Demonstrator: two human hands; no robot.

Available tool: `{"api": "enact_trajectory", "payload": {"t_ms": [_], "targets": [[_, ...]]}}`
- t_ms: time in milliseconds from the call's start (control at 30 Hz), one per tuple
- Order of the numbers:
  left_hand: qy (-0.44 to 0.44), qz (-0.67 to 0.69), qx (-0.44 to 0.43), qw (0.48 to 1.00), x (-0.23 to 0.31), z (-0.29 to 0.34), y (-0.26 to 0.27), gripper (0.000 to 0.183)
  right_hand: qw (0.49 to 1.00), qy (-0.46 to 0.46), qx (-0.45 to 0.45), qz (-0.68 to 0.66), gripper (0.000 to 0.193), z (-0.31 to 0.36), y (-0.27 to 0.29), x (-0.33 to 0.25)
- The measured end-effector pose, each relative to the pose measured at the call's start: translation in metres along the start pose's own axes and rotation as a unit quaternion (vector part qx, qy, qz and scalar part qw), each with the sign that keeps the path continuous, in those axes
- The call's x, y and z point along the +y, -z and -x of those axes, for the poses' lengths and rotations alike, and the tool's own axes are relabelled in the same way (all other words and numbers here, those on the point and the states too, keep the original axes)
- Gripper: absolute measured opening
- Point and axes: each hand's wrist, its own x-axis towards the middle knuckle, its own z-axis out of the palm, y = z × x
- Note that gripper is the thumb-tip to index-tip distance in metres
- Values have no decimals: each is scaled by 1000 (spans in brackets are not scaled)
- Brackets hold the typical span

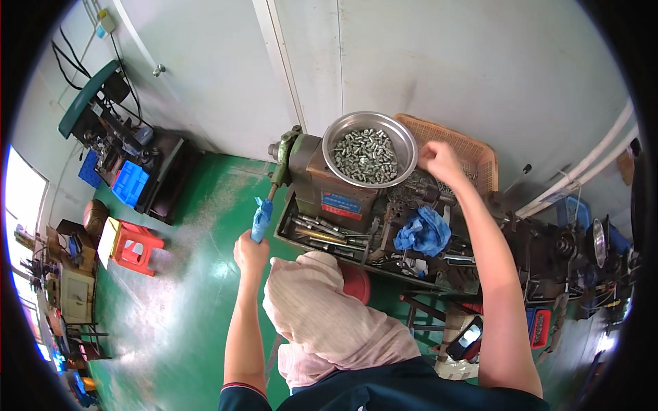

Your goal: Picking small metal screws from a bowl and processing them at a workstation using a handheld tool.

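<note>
The blue-wrapped lever (262,216) stands at the left end of a grey machine (302,168), slanting down from a green fitting (287,149) toward the person. The left hand (251,253) is clenched around its lower end, so this grip is grasping the lever, with the forearm reaching up from the lower edge. The right hand (440,162) hangs with bent fingers just beside the right rim of a round steel bowl (337,130); whether its grip is released or pinching something small, I cannot tell. The bowl rests on top of the machine, a heap of small shiny metal parts (368,156) inside it. Behind the right hand and beside the bowl lies an orange-brown basket (449,131). Below the bowl, a crumpled blue cloth (423,231) sits on the machine, and to its left several metal rods (322,234), one of them brass-coloured, lie in a tray (291,240). A pale pink cloth (322,301) covers the person's lap. Well apart, at the left, a red stool (133,248) stands on the green floor (195,288).
</note>
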Motion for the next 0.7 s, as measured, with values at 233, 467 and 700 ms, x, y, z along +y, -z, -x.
{"api": "enact_trajectory", "payload": {"t_ms": [233,467,700], "targets": [[-11,-1,6,1000,-4,-1,-1,18,988,-34,-102,-111,17,15,-56,29],[-16,4,2,1000,-4,0,-1,16,981,-32,-115,-153,17,15,-61,34],[-12,-9,2,1000,-2,-1,0,17,993,-18,-92,-77,23,17,-60,17]]}}
